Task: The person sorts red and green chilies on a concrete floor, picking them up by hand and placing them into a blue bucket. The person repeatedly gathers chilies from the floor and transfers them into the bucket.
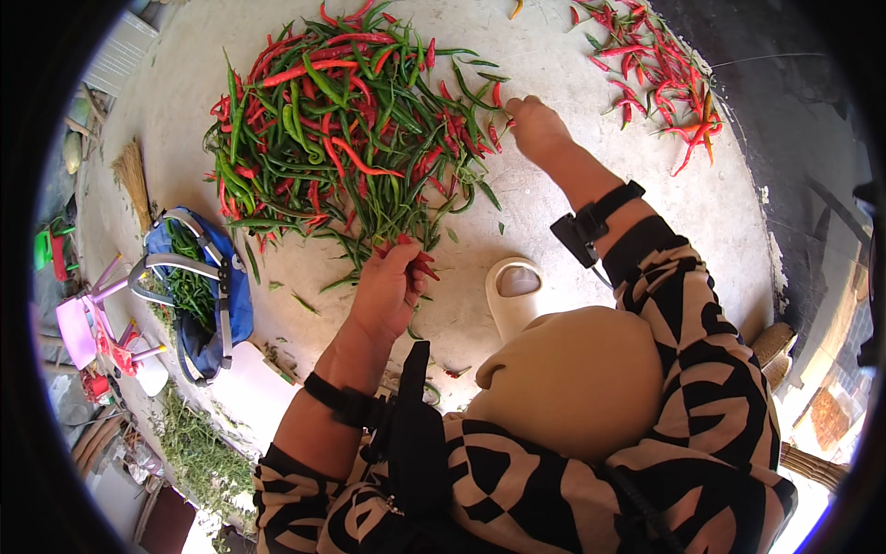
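Observation:
A large heap of red and green chili peppers (332,124) lies on the concrete floor in front of me. My left hand (391,287) is closed around a few red chilies (423,265) at the heap's near edge. Off the heap's right side, my right hand (536,124) has its fingertips bent together at a red chili (511,124); whether it grips that chili cannot be made out. Farther right, a smaller pile of mostly red chilies (664,90) is spread on the floor.
A blue bag (239,298) with green chilies inside stands at left, near a straw broom (131,176) and a pink stool (77,331). Cut greenery (201,443) lies lower left. A cream clog (512,287) is on the floor by my knee. Dark sheeting (775,124) borders the right.

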The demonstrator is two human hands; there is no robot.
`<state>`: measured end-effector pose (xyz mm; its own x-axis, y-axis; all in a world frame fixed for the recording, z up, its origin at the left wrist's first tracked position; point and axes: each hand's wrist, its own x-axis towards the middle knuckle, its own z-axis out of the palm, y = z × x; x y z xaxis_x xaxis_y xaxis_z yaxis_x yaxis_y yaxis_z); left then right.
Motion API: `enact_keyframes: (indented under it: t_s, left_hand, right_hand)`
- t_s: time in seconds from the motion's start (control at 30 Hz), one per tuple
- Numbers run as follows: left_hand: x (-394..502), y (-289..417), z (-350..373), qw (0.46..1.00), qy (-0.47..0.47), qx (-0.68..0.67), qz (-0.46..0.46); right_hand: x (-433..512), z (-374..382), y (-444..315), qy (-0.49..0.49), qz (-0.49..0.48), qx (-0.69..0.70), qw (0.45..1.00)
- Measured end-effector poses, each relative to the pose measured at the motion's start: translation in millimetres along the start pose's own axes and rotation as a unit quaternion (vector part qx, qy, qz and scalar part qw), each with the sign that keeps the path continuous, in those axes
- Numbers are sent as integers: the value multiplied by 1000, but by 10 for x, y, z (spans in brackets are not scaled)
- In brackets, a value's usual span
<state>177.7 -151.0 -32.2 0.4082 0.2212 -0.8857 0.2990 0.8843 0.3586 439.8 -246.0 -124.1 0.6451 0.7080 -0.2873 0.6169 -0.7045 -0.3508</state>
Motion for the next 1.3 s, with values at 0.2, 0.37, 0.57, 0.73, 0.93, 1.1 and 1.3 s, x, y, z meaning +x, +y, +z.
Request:
enact_keyframes:
  t_s: [0.2, 0.37, 0.57, 0.73, 0.93, 1.1, 1.3]
  left_hand:
    - [20, -26, 13, 1000, 9, 2, -8]
    - [52, -40, -12, 1000, 15, -6, -21]
    - [22, -32, -18, 1000, 15, 2, -8]
    - [19, 10, -33, 1000, 15, -7, -12]
    - [51, -22, 50, 998, -23, 23, 46]
    - [99, -7, 83, 989, -105, 63, 77]
    - [128, -13, 34, 979, -107, 105, 141]
  right_hand:
    - [-17, 128, 255, -33, 20, -21, 999]
    - [4, 39, 112, -74, 31, 121, 989]
    - [107, 132, -206, -58, 37, 64, 996]
    - [85, 221, -164, -45, 22, 32, 998]
    - [-322, -164, -390, -340, 39, 464, 817]
    - [-589, -269, -948, -433, -119, 345, 824]
    - [-643, -269, -1068, -418, -188, 338, 822]
